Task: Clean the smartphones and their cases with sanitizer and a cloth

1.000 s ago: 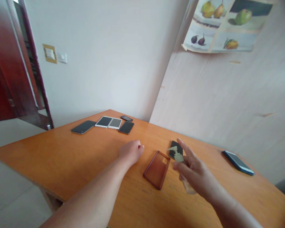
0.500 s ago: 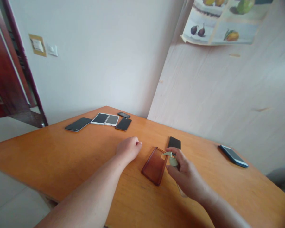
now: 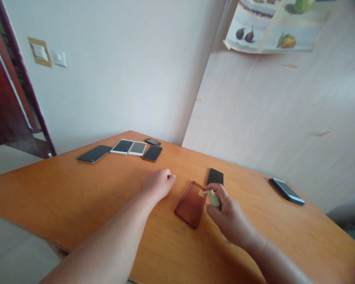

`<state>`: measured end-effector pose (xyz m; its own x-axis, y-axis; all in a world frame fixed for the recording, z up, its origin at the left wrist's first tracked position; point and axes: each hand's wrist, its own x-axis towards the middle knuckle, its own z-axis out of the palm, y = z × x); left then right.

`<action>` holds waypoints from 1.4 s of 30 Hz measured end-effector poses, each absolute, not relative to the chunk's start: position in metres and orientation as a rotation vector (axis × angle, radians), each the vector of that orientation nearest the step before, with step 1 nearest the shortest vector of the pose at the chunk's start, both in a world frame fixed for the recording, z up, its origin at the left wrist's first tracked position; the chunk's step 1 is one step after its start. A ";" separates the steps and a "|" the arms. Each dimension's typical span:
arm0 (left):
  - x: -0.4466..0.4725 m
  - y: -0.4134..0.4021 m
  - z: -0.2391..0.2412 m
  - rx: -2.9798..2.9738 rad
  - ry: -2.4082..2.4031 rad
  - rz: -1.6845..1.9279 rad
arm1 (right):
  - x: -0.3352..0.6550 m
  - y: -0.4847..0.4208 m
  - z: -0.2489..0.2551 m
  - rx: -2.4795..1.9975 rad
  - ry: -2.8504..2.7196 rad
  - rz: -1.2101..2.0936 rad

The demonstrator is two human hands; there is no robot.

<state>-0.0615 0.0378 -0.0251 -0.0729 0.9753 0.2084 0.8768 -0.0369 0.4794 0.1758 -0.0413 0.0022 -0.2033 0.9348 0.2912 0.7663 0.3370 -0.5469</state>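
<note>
- Just right of the frame's centre, the right hand (image 3: 230,221) is curled around a small spray bottle (image 3: 214,199). Its pale green pump head pokes out above the fingers, and the palm hides most of the bottle's body.
- The nozzle points left, over the near corner of a brown see-through phone case (image 3: 191,203). The case lies flat just beside the hand's knuckles, and whether the fingers touch it cannot be told.
- Left of the case, the left hand (image 3: 158,183) rests on the wood as a loose fist holding nothing, close to the case but apart from it.
- Everything lies on an orange-brown wooden tabletop (image 3: 77,189) pushed into a corner of the room. A white wall stands behind it and a pale wood-grain panel runs along the right.
- A black phone (image 3: 215,176) lies face down just beyond the right hand.
- A blue-edged phone (image 3: 286,191) sits well apart at the right, near the panel.
- Five more phones (image 3: 122,146) are grouped at the tabletop's far corner, upper left of centre.
- A fruit poster (image 3: 266,27) hangs at the upper right, a light switch (image 3: 59,59) is on the wall at the upper left, and a dark red door (image 3: 6,98) fills the left edge.
- Nothing lies between either hand and the case.
</note>
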 end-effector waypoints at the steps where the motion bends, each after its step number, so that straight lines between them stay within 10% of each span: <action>1: -0.061 0.038 -0.025 1.994 2.035 0.752 | 0.176 -0.041 0.002 -1.485 -2.038 0.373; 42: -0.061 0.038 -0.024 1.966 2.034 0.730 | 0.178 -0.041 0.003 -1.540 -2.029 0.321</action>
